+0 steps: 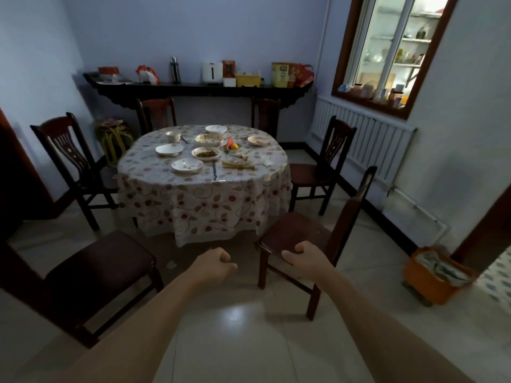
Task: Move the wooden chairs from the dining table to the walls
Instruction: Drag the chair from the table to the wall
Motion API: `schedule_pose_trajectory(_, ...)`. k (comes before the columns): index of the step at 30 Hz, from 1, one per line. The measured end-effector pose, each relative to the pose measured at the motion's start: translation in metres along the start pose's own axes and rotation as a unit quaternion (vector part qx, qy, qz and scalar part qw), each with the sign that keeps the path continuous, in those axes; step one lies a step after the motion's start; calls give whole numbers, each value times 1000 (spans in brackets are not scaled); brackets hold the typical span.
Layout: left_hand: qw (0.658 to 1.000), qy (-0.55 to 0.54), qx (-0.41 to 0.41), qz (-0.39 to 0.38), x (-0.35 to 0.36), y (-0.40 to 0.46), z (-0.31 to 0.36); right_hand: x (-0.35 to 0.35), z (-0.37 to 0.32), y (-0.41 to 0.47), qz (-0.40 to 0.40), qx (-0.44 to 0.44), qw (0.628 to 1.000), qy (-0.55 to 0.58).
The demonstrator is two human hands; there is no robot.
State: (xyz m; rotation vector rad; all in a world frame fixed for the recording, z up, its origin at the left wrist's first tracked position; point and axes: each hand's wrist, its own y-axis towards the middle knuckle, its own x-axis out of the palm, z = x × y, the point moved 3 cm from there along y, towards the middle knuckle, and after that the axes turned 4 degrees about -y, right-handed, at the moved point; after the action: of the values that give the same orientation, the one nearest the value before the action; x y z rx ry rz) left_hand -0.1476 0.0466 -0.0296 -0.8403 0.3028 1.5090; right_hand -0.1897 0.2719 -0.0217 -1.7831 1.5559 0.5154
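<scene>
A round dining table with a flowered cloth stands mid-room, and several dark wooden chairs ring it. The near right chair faces left, its back toward the radiator. My right hand grips the front edge of its seat. My left hand hovers over the floor left of that chair, fingers curled, holding nothing. Another chair stands at the near left. Further chairs are at the left, the right and the far side.
Bowls, plates and chopsticks lie on the table. A dark console shelf with jars and bags runs along the back wall. A white radiator lines the right wall under a window. An orange bin sits at the right. Stacked stools stand back left.
</scene>
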Motion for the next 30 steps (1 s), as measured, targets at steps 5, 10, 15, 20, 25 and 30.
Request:
schedule_pose_trajectory(5,1000,8,4,-12,28,79,53,-42,34,80,17,19,1000,5)
schedule_pose_trajectory(10,999,23,36,-27,51,153,111,-92,50,152,49,40,998,27)
schedule_pose_trajectory(15,994,34,87,-61,64,221,167,-125,57,211,75,61,994,49)
schedule_pose_trajectory(20,986,49,121,-100,80,289,206,-144,56,260,108,91,989,38)
schedule_pose_trajectory(25,973,65,160,-154,95,372,233,-162,57,315,142,138,979,46)
schedule_pose_trajectory(30,954,89,185,-216,104,445,254,-174,66,357,203,218,952,68)
